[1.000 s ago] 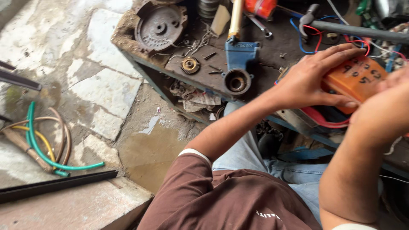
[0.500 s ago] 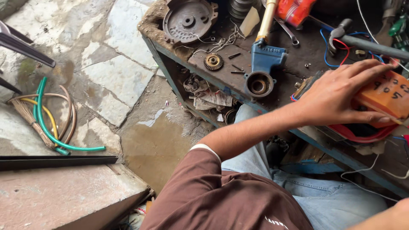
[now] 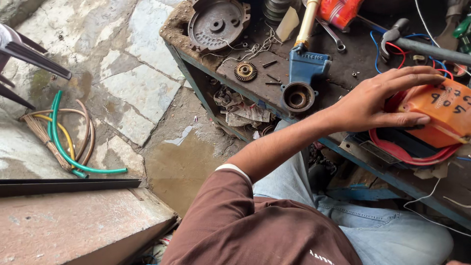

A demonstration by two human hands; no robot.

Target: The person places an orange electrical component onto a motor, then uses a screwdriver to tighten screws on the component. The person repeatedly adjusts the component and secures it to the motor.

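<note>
The right hand has left view; left hand fingers spread flat on the orange box, hand-marked.

On the table lie a round metal cover, a brass gear and a blue casting. On the wet floor, green hose lies near a puddle.

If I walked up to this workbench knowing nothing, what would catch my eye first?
Probably the bright orange box at the right edge of the workbench, with the left hand spread over its near end. Next, the blue metal housing mid-bench, and the green hose curled on the wet stone floor at left.
</note>
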